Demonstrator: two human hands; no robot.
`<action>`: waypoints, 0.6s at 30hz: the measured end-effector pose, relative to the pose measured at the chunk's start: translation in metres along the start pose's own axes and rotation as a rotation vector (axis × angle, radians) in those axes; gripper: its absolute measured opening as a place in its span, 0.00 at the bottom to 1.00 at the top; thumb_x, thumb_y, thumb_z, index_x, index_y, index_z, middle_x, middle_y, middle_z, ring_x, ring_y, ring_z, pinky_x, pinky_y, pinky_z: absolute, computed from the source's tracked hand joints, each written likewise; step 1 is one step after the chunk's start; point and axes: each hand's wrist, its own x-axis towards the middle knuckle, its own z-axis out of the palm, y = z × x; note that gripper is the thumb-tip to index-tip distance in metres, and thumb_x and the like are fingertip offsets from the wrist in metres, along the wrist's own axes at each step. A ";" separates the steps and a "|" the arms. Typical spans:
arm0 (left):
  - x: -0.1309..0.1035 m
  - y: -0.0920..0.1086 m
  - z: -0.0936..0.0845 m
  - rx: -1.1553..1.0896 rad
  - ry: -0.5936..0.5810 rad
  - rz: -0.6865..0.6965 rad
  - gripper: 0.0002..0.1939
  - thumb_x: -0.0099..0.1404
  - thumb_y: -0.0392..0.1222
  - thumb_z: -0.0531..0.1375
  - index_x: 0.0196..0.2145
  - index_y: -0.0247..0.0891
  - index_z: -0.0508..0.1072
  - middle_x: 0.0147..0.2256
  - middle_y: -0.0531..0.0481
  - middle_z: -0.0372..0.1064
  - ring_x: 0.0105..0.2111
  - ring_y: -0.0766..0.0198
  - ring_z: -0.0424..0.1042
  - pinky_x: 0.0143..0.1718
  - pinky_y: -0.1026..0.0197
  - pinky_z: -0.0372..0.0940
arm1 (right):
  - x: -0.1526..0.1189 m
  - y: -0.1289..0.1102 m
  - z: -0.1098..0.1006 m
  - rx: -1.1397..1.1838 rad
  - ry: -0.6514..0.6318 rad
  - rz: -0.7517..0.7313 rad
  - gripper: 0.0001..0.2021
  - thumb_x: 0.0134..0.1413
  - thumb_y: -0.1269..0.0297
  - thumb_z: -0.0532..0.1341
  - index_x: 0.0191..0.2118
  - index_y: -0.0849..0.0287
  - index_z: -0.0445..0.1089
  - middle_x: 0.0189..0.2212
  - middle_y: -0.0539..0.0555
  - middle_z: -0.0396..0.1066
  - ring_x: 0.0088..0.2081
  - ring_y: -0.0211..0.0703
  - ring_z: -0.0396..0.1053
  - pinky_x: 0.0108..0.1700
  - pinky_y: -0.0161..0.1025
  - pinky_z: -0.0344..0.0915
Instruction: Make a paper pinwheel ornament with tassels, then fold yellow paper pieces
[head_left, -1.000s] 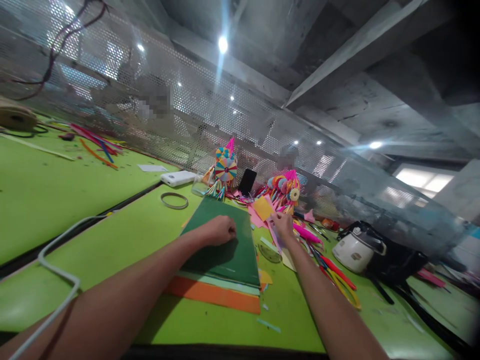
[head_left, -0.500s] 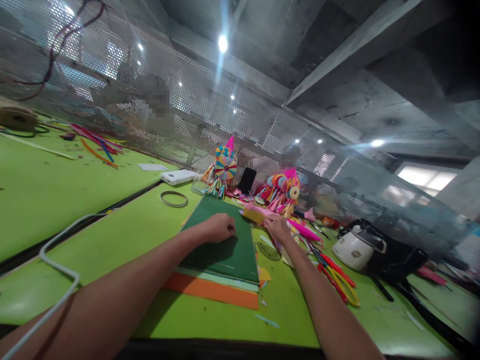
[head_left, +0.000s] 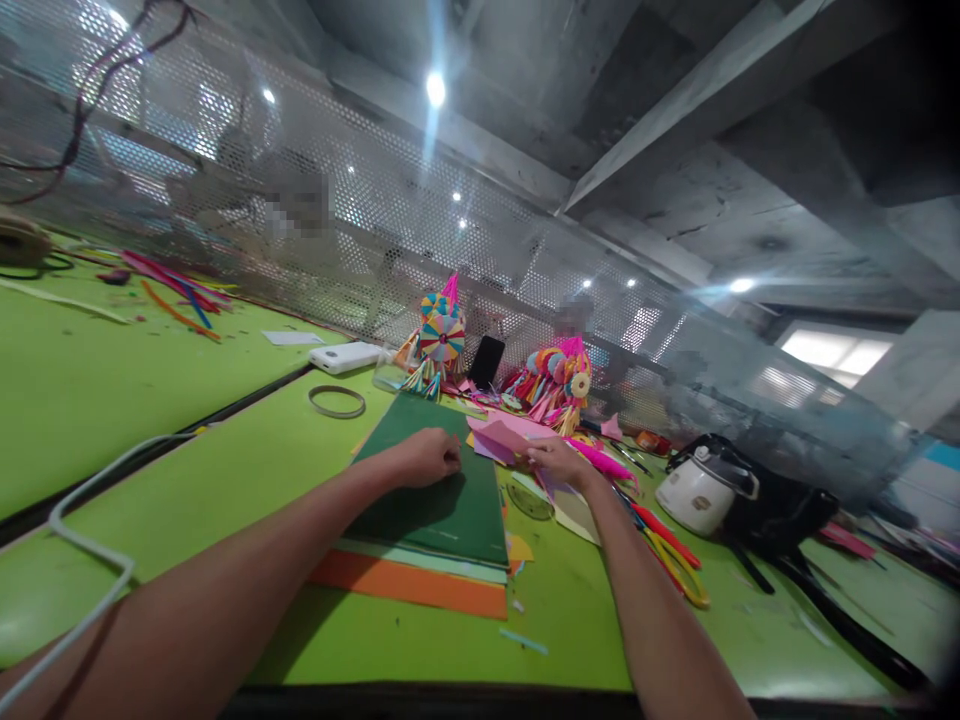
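My left hand [head_left: 431, 457] rests closed on the dark green sheet [head_left: 427, 510], its fingers curled in; anything inside them is too small to make out. Under that sheet, pale green and orange sheets [head_left: 412, 583] stick out at the near side. To the right, my right hand [head_left: 555, 460] pinches a pink paper piece [head_left: 504, 440] by its edge. More pink and lilac paper lies beneath and behind it. A clear protractor [head_left: 530, 502] is on the table just below my right hand, next to a cream paper piece [head_left: 579, 518].
Red and yellow scissors [head_left: 675, 560] and a white pot-shaped object [head_left: 697, 492] stand at right. Colourful tasselled ornaments [head_left: 442, 338], a phone [head_left: 487, 361], a white power bank [head_left: 346, 357] and a ring [head_left: 337, 402] lie behind. A white cable [head_left: 94, 550] crosses the left side.
A yellow piece seen at my right hand earlier no longer shows there; pink paper is now between the fingers. My left hand stays closed on the green sheet. The view has shifted slightly.
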 end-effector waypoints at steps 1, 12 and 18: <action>0.000 0.000 0.000 -0.001 0.000 0.000 0.10 0.55 0.37 0.54 0.26 0.35 0.75 0.23 0.52 0.69 0.22 0.69 0.60 0.24 0.67 0.49 | 0.001 0.003 0.000 0.052 0.021 0.011 0.12 0.49 0.60 0.58 0.29 0.63 0.73 0.27 0.54 0.75 0.29 0.41 0.71 0.32 0.36 0.67; 0.000 0.003 -0.003 -0.365 0.073 -0.166 0.12 0.56 0.43 0.56 0.20 0.34 0.72 0.17 0.54 0.64 0.20 0.68 0.61 0.24 0.67 0.53 | 0.018 0.000 0.000 0.483 0.411 -0.122 0.18 0.44 0.48 0.62 0.24 0.58 0.61 0.20 0.53 0.72 0.26 0.41 0.73 0.31 0.39 0.71; -0.001 0.017 -0.009 -1.102 0.096 -0.293 0.24 0.55 0.59 0.58 0.31 0.32 0.71 0.31 0.43 0.72 0.29 0.61 0.71 0.32 0.60 0.67 | 0.012 -0.034 0.020 0.452 0.355 -0.238 0.17 0.48 0.50 0.61 0.27 0.62 0.67 0.23 0.55 0.73 0.26 0.41 0.72 0.33 0.41 0.70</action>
